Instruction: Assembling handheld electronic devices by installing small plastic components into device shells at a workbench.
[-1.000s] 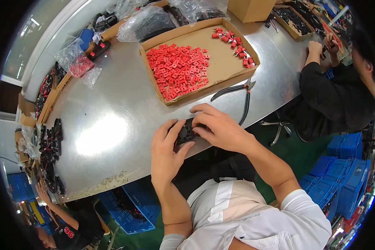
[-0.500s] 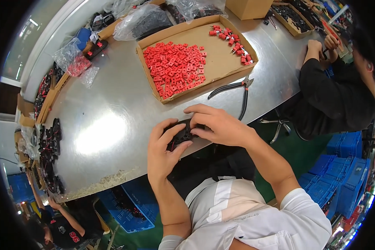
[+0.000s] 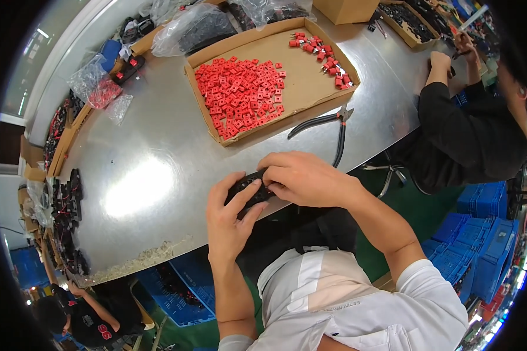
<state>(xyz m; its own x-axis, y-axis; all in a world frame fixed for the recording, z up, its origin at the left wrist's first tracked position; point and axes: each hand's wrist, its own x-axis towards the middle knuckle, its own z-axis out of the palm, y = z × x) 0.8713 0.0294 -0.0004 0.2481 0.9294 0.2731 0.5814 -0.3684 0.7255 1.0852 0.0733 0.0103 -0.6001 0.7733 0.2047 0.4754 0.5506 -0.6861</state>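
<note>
A black, elongated plastic part is held between my two hands, over the near edge of the metal table. My left hand is closed round its left end, with the thumb on the near side and the fingers on the far side. The fingers of my right hand are bunched on its right end and hide much of it. Any small piece under those fingertips is out of sight. Beyond my hands, cutting pliers with black handles lie spread on the table.
A shallow cardboard tray holds many small red square pieces and red cylindrical parts with metal prongs. Black assemblies line the table's left edge. Plastic bags lie at the far left. A co-worker sits at the right.
My right fingers have drawn in closer over the black part, and the part sits at a slightly different tilt. The co-worker at the right has raised a hand.
</note>
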